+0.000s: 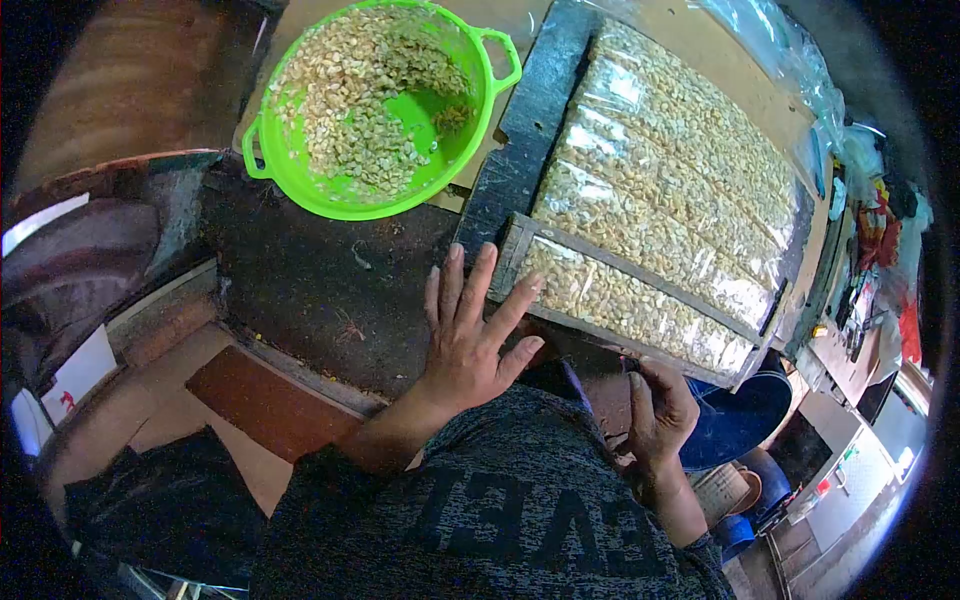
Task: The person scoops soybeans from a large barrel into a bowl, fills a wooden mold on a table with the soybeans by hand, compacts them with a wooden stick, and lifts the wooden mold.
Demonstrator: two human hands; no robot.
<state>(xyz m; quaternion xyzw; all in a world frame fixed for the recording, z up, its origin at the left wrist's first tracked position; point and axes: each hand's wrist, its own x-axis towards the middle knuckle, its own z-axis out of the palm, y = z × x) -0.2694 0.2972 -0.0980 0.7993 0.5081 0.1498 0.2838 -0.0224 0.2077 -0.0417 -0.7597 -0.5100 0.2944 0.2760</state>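
My left hand (472, 335) lies palm down with fingers spread. Its fingertips reach the near left corner of a wooden frame (640, 270), and the index finger touches the pale flakes inside. The frame surrounds the nearest strip of a flake slab (680, 150), which is parted into several strips with glossy patches. Beneath the slab is a black board (525, 150). Below the frame's near edge, my right hand (662, 412) is closed around a flat, greyish blade-like tool (603, 393), partly hidden by the hand and in shadow.
A green two-handled basin (340, 208) with loose flakes stands left of the board. Clear plastic film (780, 50) lies crumpled at the back right. A dark blue tub (745, 415) is below the frame's right end. Several coloured packets (875, 235) lie at far right.
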